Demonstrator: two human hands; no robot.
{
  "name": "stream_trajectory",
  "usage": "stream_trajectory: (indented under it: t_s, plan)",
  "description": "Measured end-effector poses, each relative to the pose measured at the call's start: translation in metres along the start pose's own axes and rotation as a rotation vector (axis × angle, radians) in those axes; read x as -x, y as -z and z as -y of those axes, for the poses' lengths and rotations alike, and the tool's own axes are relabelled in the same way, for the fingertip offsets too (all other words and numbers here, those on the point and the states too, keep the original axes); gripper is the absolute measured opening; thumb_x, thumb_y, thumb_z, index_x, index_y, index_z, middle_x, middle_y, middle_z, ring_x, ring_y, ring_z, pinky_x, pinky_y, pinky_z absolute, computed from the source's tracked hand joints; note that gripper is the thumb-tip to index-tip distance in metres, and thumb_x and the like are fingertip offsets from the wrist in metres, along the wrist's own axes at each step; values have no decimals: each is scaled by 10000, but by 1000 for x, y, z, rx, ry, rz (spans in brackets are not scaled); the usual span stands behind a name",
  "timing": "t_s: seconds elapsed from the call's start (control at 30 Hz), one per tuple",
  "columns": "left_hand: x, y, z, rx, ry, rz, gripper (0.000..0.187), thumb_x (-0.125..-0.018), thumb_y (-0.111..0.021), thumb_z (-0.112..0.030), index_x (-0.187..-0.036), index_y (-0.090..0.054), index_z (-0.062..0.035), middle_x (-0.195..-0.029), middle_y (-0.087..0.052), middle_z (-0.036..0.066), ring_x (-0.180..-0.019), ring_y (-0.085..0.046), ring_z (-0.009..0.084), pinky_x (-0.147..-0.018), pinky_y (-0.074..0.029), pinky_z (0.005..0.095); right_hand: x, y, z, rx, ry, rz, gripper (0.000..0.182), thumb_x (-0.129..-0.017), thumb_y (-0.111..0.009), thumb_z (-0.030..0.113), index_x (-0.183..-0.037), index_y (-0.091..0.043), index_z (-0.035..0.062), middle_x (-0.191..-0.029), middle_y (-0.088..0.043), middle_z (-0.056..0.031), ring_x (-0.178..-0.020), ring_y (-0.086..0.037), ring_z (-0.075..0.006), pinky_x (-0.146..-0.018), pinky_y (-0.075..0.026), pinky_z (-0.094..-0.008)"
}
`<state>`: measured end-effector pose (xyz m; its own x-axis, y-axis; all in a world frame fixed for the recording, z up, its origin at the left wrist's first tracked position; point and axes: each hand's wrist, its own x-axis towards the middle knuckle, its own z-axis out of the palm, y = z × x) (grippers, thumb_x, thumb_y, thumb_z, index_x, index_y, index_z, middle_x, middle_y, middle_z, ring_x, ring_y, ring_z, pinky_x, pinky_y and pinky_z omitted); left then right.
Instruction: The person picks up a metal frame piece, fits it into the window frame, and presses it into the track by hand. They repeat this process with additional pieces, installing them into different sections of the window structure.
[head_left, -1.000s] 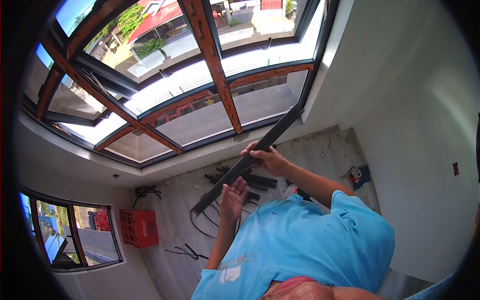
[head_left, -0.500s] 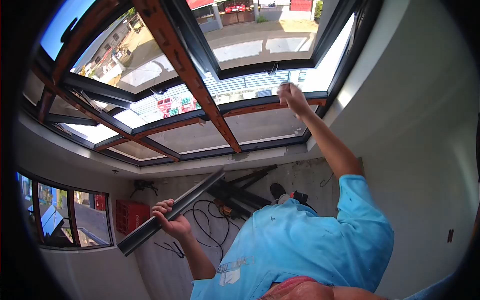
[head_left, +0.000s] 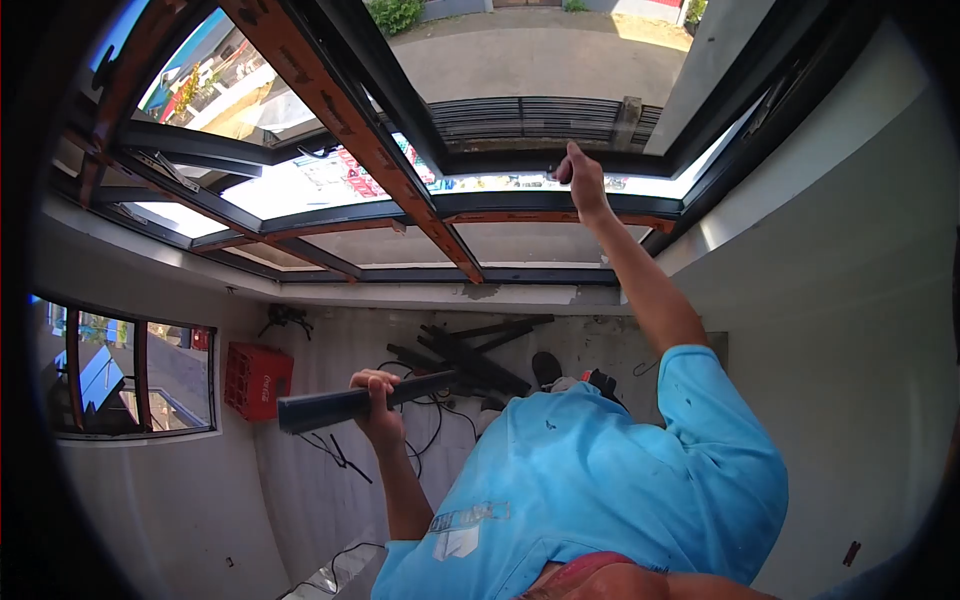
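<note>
My left hand (head_left: 378,408) is wrapped round a dark metal profile (head_left: 330,408), held roughly level at chest height on the left. Raised to the window, my right hand (head_left: 583,180) is closed at the lower edge of the open dark-framed sash (head_left: 640,162). Its fingers are at the small window handle (head_left: 556,174), mostly hidden by the hand. Orange-brown bars (head_left: 350,120) run between the panes to the left of that sash.
A red crate (head_left: 258,382) stands by the left wall. Dark metal lengths (head_left: 470,355) lie on the floor with black cables (head_left: 428,430) near them. A smaller window (head_left: 135,375) is at the left, and a concrete ledge (head_left: 400,293) runs under the big window.
The sash has come closer to the frame, and my right hand has moved onto its lower edge. The profile in my left hand has turned from steeply slanted to nearly level.
</note>
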<state>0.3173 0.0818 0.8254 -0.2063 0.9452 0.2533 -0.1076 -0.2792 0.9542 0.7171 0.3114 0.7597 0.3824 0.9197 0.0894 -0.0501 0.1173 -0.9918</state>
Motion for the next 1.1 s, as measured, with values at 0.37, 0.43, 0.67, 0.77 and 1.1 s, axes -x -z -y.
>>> stream_trajectory:
  t_s: [0.37, 0.43, 0.67, 0.77, 1.1]
  plan:
    - [-25, -27, 5, 123, 117, 237, 217, -942, -662, -177, -831, -515, -62, -778, -558, 39, -758, -564, 117, -749, -454, 263, 54, 9, 16, -117, 61, 107, 450, -985, -490, 299, -625, -526, 32, -616, -562, -55, -714, -645, -201, -682, -508, -397]
    - [-31, -19, 4, 100, 107, 237, 217, -940, -668, -182, -833, -520, -64, -785, -565, 38, -755, -564, 116, -739, -457, 256, 55, 5, 17, -18, 74, 22, 416, -976, -488, 265, -639, -544, 28, -639, -589, -67, -723, -661, -225, -670, -515, -411]
    - [-35, 35, -4, 39, 77, 203, 195, -932, -673, -154, -830, -534, -63, -774, -573, 28, -744, -555, 106, -745, -452, 249, 56, 7, 84, 1689, 697, 168, 235, -878, -560, 199, -753, -705, 62, -905, -707, -100, -870, -643, -276, -834, -460, -435]
    - [-33, 48, 2, -46, 245, 101, 163, -928, -657, -104, -822, -536, -72, -752, -540, 28, -746, -549, 118, -774, -449, 288, 63, -18, 86, 2043, 508, 542, 197, -835, -598, 217, -822, -747, 88, -875, -711, -78, -880, -626, -261, -850, -418, -440]
    - [-62, 30, -8, 39, 183, 203, 166, -923, -678, -142, -867, -542, -65, -758, -529, 25, -747, -557, 130, -785, -458, 288, 77, 53, -21, 1003, 461, 54, 300, -984, -458, 222, -799, -615, 45, -731, -588, -147, -748, -538, -382, -736, -435, -438]
